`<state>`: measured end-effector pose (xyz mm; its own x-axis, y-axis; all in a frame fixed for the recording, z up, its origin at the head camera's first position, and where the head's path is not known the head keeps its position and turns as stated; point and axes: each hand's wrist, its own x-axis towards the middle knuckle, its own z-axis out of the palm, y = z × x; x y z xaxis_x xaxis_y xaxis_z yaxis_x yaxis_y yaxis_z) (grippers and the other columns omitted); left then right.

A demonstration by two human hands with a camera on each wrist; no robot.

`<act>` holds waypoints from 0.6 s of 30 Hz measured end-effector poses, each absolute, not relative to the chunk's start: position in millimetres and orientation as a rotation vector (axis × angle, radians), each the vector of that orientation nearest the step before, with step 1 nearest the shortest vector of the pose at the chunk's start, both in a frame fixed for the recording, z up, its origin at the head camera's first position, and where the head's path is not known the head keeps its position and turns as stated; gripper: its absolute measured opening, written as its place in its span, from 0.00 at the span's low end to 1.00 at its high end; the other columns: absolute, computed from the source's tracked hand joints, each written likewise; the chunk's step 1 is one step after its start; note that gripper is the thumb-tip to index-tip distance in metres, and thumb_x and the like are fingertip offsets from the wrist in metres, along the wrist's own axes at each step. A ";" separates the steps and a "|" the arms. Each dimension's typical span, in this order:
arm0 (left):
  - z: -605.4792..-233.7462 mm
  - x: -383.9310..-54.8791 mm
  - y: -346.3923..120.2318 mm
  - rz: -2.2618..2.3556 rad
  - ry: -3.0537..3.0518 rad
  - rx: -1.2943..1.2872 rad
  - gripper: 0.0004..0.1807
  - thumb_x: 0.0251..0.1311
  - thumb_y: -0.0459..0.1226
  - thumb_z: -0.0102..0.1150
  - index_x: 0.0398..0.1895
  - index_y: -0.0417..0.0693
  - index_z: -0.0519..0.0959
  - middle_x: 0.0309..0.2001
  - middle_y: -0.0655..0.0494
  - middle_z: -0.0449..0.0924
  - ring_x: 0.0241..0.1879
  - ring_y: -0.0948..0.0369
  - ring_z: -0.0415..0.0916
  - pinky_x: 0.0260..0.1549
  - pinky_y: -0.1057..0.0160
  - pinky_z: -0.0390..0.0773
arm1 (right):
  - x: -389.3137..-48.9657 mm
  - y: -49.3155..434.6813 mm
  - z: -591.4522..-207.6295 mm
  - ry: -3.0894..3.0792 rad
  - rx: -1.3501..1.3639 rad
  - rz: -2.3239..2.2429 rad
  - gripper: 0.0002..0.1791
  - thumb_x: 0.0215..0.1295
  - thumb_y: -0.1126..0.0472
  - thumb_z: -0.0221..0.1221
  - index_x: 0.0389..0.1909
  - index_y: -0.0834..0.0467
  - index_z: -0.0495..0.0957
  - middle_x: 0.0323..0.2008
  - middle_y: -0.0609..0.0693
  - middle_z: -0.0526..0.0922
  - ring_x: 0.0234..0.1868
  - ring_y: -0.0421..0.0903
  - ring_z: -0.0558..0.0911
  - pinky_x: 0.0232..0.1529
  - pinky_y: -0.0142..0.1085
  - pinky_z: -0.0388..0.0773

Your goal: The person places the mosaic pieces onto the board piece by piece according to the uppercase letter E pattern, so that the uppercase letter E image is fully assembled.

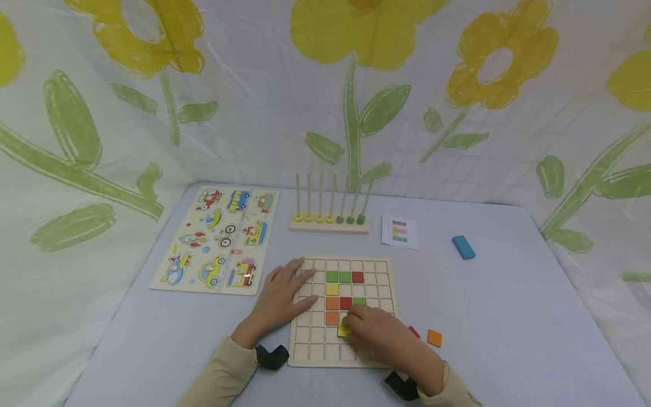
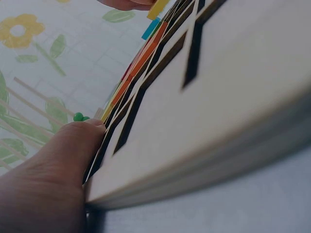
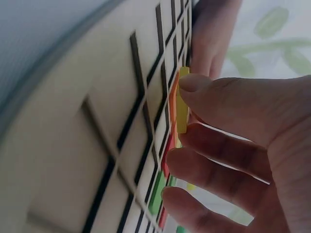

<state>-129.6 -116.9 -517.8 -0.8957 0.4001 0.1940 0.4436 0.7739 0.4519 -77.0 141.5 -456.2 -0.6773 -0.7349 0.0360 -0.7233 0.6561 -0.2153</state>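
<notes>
A square wooden grid board (image 1: pixel 310 351) lies on the table, with green, red, yellow and orange square tiles in some of its cells. My left hand (image 1: pixel 278 299) rests on the board's left edge, fingers spread. In the right wrist view my right hand (image 3: pixel 233 121) pinches a yellow tile (image 3: pixel 182 104) between thumb and index finger. Seen from the head, that hand is over the lower middle of the board, just below an orange tile (image 1: pixel 331 319). A red tile (image 1: pixel 414 332) and a loose orange tile (image 1: pixel 434 338) lie right of the board, the red one partly hidden by my right hand.
A picture puzzle board (image 1: pixel 213 243) lies at the back left. Behind the grid board stands a wooden peg rack (image 1: pixel 329 226) with yellow and green beads. A pattern card (image 1: pixel 400 232) and a blue block (image 1: pixel 463 247) lie to the right. A flowered curtain hangs behind the table.
</notes>
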 end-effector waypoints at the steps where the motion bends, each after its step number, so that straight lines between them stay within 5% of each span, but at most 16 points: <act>1: -517.8 -129.6 -117.0 -0.765 -2.878 -0.685 0.34 0.61 0.59 0.53 0.68 0.59 0.67 0.73 0.50 0.56 0.72 0.52 0.51 0.68 0.44 0.49 | -76.8 138.5 -456.6 2.798 -1.245 -0.317 0.12 0.62 0.52 0.63 0.44 0.50 0.79 0.39 0.40 0.78 0.36 0.37 0.76 0.42 0.28 0.78; 18: -517.7 -129.9 -116.9 -0.764 -2.891 -0.682 0.34 0.61 0.60 0.52 0.69 0.60 0.66 0.73 0.51 0.56 0.73 0.53 0.51 0.68 0.43 0.49 | -76.3 117.5 -456.6 2.769 -1.339 -0.167 0.16 0.61 0.52 0.65 0.49 0.51 0.79 0.43 0.42 0.79 0.39 0.38 0.77 0.47 0.28 0.78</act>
<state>-129.9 -116.9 -517.7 -0.8984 0.4003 0.1809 0.4374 0.7772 0.4523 -76.3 117.5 -456.6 -0.6207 -0.7840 -0.0079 -0.7774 0.6166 -0.1242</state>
